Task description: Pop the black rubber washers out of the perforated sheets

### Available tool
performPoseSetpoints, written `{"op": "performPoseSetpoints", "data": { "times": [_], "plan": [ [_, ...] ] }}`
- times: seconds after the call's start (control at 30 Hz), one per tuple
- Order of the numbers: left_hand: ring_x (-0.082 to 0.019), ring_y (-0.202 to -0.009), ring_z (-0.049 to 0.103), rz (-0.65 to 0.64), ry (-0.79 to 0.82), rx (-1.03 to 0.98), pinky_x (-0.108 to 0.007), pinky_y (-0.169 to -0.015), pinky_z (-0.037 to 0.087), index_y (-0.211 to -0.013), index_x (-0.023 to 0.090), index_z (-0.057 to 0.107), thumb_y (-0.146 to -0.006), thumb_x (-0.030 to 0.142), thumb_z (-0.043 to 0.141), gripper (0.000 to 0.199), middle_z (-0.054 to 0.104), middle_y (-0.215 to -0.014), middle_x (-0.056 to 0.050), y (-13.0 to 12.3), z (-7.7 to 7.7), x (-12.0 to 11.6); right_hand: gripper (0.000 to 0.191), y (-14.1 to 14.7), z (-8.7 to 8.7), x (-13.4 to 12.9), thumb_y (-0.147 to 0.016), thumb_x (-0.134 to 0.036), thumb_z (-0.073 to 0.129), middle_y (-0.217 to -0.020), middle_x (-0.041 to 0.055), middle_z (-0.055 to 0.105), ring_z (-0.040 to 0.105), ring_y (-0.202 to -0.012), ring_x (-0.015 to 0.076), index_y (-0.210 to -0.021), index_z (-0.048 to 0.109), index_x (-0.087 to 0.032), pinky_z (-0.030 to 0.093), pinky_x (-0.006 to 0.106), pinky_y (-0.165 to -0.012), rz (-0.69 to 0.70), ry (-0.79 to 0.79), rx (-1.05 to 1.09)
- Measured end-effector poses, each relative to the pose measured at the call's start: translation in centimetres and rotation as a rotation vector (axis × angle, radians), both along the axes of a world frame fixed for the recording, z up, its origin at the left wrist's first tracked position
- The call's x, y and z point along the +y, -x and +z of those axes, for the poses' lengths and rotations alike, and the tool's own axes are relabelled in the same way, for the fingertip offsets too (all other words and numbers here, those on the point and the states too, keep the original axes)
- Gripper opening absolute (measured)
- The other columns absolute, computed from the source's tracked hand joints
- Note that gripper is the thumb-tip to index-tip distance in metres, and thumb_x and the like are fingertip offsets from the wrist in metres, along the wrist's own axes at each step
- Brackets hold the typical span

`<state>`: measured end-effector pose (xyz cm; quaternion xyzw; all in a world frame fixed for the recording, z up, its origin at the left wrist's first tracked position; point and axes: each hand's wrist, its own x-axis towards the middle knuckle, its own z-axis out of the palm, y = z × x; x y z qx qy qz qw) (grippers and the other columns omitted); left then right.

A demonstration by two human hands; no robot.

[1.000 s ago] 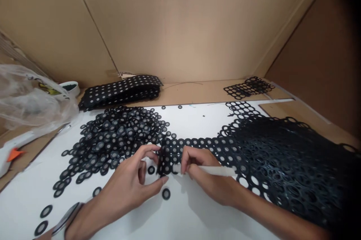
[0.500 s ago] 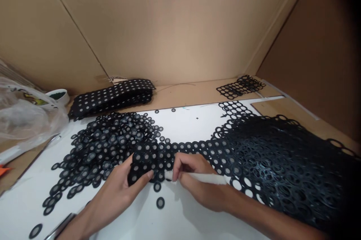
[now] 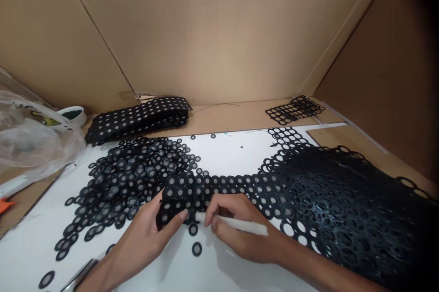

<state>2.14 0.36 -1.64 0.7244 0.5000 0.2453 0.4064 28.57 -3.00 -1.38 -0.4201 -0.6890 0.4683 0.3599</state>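
Observation:
My left hand (image 3: pixel 147 237) is closed on the near left end of a black strip (image 3: pixel 219 186) of joined rings with pale grey centres, thumb on top. In my right hand (image 3: pixel 240 232) is a white pen-like stick (image 3: pixel 249 225), pinched between thumb and fingers. Its left tip touches or hovers just over the strip's near edge, right of my left thumb; I cannot tell which. Two loose grey-centred discs, one of them this near disc (image 3: pixel 196 249), lie below the strip on the white board (image 3: pixel 164 273). The strip runs right toward a heap of black ring mesh (image 3: pixel 329 200).
A pile of loose discs (image 3: pixel 137 173) spreads left of my hands. Behind it lies a folded dotted sheet (image 3: pixel 137 116). A plastic bag (image 3: pixel 41 141), a white bowl (image 3: pixel 80 118) and an orange-tipped tool (image 3: pixel 5 204) sit far left. Cardboard walls (image 3: pixel 219 31) stand behind.
The white stick has moved slightly left and down along the strip's near edge, with its rear end dipping lower. My left hand keeps its grip. The whole view has shifted a little.

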Motion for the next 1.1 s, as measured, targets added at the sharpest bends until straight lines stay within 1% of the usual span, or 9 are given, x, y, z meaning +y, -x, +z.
{"op": "performPoseSetpoints", "data": {
  "times": [0.1,0.17,0.33,0.4,0.57,0.8,0.87,0.97,1.1],
  "plan": [
    [-0.028,-0.118,0.074,-0.012,0.083,-0.06,-0.041,-0.104,0.063,-0.133,0.027,0.068,-0.102,0.048,0.07,0.037,0.078,-0.125,-0.004,0.0,0.1,0.0,0.02,0.2,0.0,-0.1,-0.092,-0.014,0.061,-0.085,-0.0002,0.077,0.065,-0.068,0.0129,-0.101,0.078,-0.02,0.043,0.023,-0.063,0.025,-0.001,-0.016],
    [-0.028,-0.121,0.073,-0.017,0.12,-0.076,-0.041,-0.108,0.061,-0.136,0.027,0.067,-0.103,0.049,0.069,0.04,0.077,-0.132,-0.005,-0.1,0.3,0.0,0.02,0.3,0.1,0.0,-0.09,-0.013,0.062,-0.084,-0.0001,0.077,0.064,-0.067,0.0128,-0.1,0.078,-0.02,0.043,0.024,-0.062,0.017,0.012,0.001],
    [-0.03,-0.13,0.071,-0.025,0.146,-0.074,-0.045,-0.113,0.059,-0.143,0.027,0.063,-0.104,0.05,0.068,0.046,0.073,-0.143,-0.008,-0.1,0.6,0.0,0.016,-0.3,0.4,0.4,-0.081,-0.012,0.053,-0.072,-0.0018,0.066,0.058,-0.066,0.0135,-0.076,0.065,-0.02,0.04,0.025,-0.062,-0.133,0.083,0.153],
    [-0.03,-0.131,0.07,-0.02,0.138,-0.078,-0.046,-0.115,0.058,-0.145,0.027,0.063,-0.104,0.049,0.068,0.047,0.072,-0.145,-0.008,0.0,0.7,0.0,0.015,-0.5,0.5,0.5,-0.079,-0.013,0.05,-0.07,-0.002,0.062,0.055,-0.067,0.0137,-0.072,0.061,-0.02,0.039,0.026,-0.062,-0.163,0.082,0.162],
    [-0.031,-0.129,0.071,-0.008,0.131,-0.088,-0.047,-0.112,0.06,-0.146,0.026,0.063,-0.103,0.05,0.069,0.049,0.073,-0.144,-0.01,-0.1,0.4,0.0,0.014,-0.6,0.4,0.4,-0.078,-0.013,0.05,-0.07,-0.0017,0.063,0.056,-0.068,0.0139,-0.072,0.061,-0.02,0.038,0.026,-0.063,-0.124,0.088,0.122],
    [-0.034,-0.114,0.077,0.102,0.02,-0.07,-0.045,-0.096,0.068,-0.133,0.022,0.071,-0.093,0.052,0.08,0.051,0.079,-0.127,-0.012,0.3,-0.2,-0.1,0.019,-0.2,0.4,0.0,-0.086,-0.009,0.056,-0.077,-0.0037,0.068,0.058,-0.066,0.0119,-0.092,0.07,-0.021,0.041,0.024,-0.066,-0.01,0.025,-0.033],
    [-0.034,-0.112,0.077,0.076,0.025,-0.076,-0.045,-0.095,0.069,-0.129,0.022,0.072,-0.093,0.051,0.08,0.046,0.08,-0.121,-0.01,0.3,0.1,0.0,0.02,-0.2,0.5,0.0,-0.085,-0.009,0.058,-0.075,-0.0041,0.066,0.056,-0.064,0.0115,-0.092,0.072,-0.021,0.04,0.024,-0.065,-0.012,0.03,-0.031],
    [-0.032,-0.114,0.076,-0.007,0.072,-0.103,-0.046,-0.102,0.066,-0.133,0.025,0.069,-0.098,0.048,0.075,0.042,0.08,-0.122,-0.007,0.3,0.6,0.2,0.016,-0.5,0.5,0.2,-0.08,-0.01,0.055,-0.069,-0.0034,0.062,0.055,-0.064,0.0127,-0.08,0.067,-0.021,0.038,0.025,-0.061,-0.092,0.107,0.086],
    [-0.033,-0.129,0.071,-0.029,0.075,-0.095,-0.051,-0.116,0.057,-0.148,0.027,0.06,-0.102,0.047,0.071,0.051,0.074,-0.141,-0.009,0.3,0.7,0.1,0.015,-1.0,0.7,0.4,-0.08,-0.014,0.046,-0.067,-0.0019,0.057,0.051,-0.065,0.014,-0.071,0.056,-0.022,0.037,0.028,-0.062,-0.18,0.065,0.206]
  ]
}}
